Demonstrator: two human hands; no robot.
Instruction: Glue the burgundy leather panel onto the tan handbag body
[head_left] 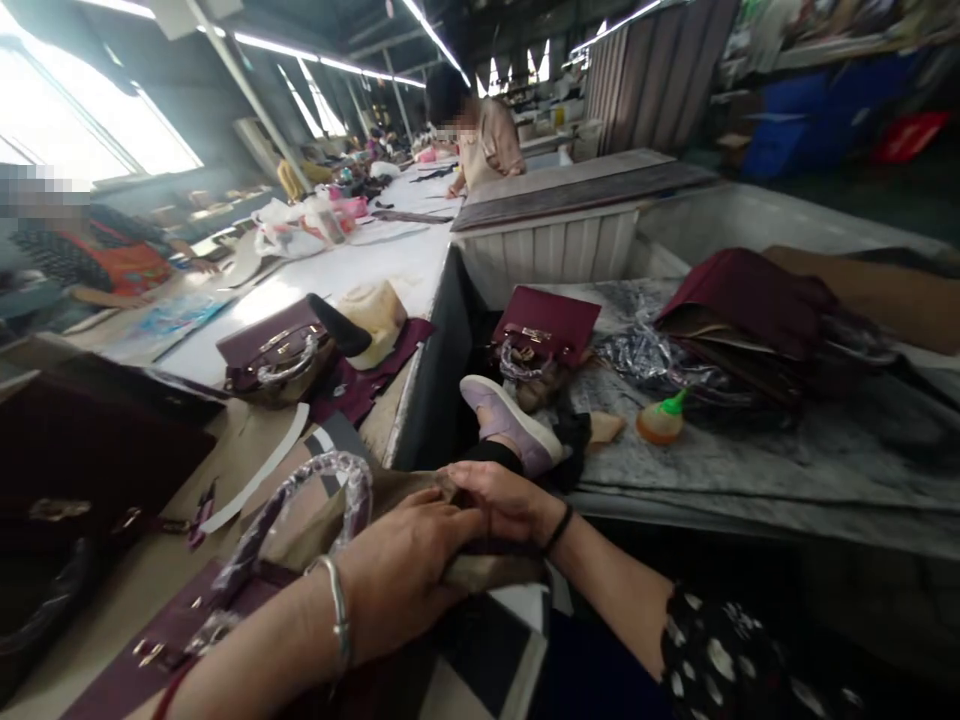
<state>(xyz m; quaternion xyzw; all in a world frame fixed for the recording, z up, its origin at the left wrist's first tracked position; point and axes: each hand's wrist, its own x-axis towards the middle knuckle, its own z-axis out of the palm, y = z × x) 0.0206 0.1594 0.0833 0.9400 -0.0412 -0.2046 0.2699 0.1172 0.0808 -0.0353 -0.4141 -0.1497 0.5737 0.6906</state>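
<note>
On my lap lies a maroon handbag [255, 590], its looped handle [358, 490] wrapped in clear plastic and its brown lining showing. My left hand [412, 560], with a silver bangle at the wrist, presses down on the brown fabric, fingers curled. Touching it from the right, my right hand [510, 503] pinches the bag's edge between thumb and fingers. The fingertips of both hands meet, and what lies between them is partly hidden. Just beyond the hands is a lilac shoe [517, 425] on a raised foot.
On the white table [390, 270] are another maroon handbag [274, 350] and a yellowish plastic container [375, 310]. To the right, a grey-covered surface [720, 470] bears a maroon handbag [544, 330], a green-tipped glue bottle [661, 420] and stacked maroon pieces [750, 300]. Two people work farther off.
</note>
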